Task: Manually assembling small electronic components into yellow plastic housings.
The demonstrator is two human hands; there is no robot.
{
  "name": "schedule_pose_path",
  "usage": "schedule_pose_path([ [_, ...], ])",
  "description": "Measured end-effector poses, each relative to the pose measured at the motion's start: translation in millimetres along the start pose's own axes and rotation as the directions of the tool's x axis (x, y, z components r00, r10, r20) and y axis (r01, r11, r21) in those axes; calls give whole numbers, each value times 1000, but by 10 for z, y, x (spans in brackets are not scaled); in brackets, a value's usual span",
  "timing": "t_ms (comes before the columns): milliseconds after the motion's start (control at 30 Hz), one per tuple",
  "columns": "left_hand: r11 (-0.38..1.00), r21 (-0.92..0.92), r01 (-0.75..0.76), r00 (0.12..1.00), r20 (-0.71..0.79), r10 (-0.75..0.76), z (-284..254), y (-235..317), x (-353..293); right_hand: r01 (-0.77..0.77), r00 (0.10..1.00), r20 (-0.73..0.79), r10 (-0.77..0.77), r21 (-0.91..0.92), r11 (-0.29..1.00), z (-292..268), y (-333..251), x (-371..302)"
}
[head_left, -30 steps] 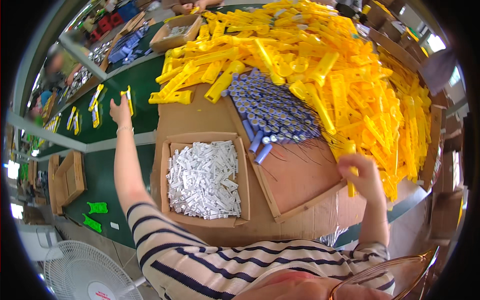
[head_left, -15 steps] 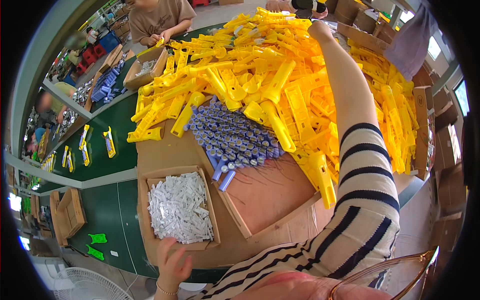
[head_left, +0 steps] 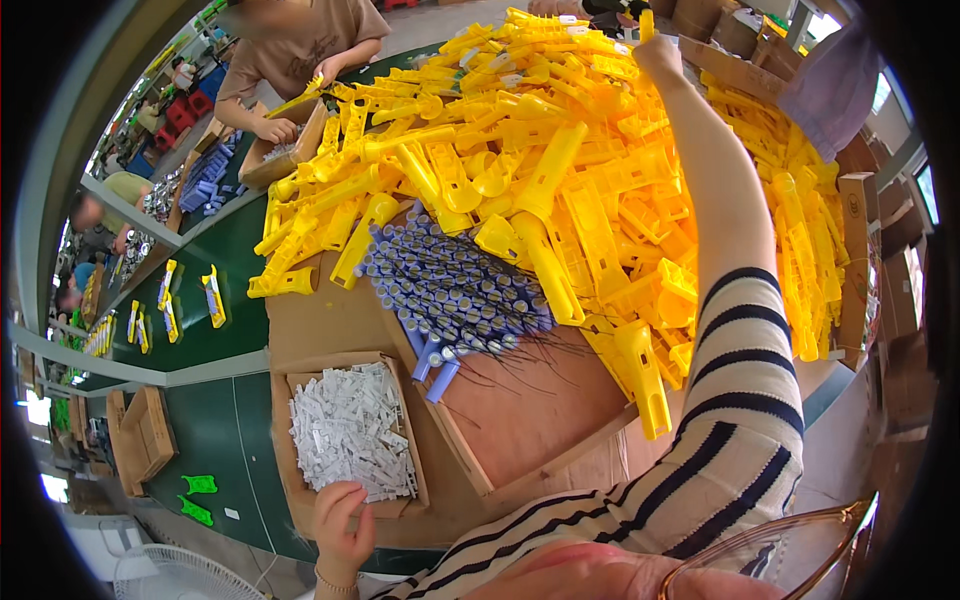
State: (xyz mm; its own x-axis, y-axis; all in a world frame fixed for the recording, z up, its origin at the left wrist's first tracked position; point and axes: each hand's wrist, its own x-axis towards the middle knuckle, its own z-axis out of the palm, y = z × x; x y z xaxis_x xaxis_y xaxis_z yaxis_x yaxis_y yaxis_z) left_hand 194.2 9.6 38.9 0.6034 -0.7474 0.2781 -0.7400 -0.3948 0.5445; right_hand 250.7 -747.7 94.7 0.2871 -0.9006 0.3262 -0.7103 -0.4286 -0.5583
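Observation:
My right arm stretches over a big heap of yellow plastic flashlight shells (head_left: 560, 165). At the heap's far end my right hand (head_left: 660, 60) is closed on a yellow shell (head_left: 647, 24), which stands up from the fingers. My left hand (head_left: 342, 528) is at the near edge of a cardboard box (head_left: 283, 440) full of small white plastic parts (head_left: 355, 430). Its fingers are slightly bent and apart, and I see nothing in them. Between box and heap, purple cylindrical battery cells (head_left: 455, 285) with thin dark wires lie packed in a shallow wooden tray (head_left: 540, 425).
Across the table a person (head_left: 300, 60) handles a yellow piece beside a small box (head_left: 262, 172). Filled yellow shells (head_left: 213, 297) lie on the green surface (head_left: 240, 335) at left, with green parts (head_left: 197, 512) nearer. A wooden frame (head_left: 140, 440) and a white fan (head_left: 180, 575) are at lower left.
My right hand has lifted slightly, and a yellow shell now shows upright in it. My left hand's fingers have bent more. Across the table, the person has reached one hand into the small box.

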Motion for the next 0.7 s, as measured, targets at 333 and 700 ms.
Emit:
schedule_pose_path([
  [333, 963, -150, -222, 968, -153, 199, 142, 422, -45, 509, 847, -98, -523, 437, 742, -1757, -412, -2621],
  [700, 667, -703, -248, 968, -215, 133, 660, 1746, 245, 164, 684, 273, -676, 846, 508, -2443, -598, -5278],
])
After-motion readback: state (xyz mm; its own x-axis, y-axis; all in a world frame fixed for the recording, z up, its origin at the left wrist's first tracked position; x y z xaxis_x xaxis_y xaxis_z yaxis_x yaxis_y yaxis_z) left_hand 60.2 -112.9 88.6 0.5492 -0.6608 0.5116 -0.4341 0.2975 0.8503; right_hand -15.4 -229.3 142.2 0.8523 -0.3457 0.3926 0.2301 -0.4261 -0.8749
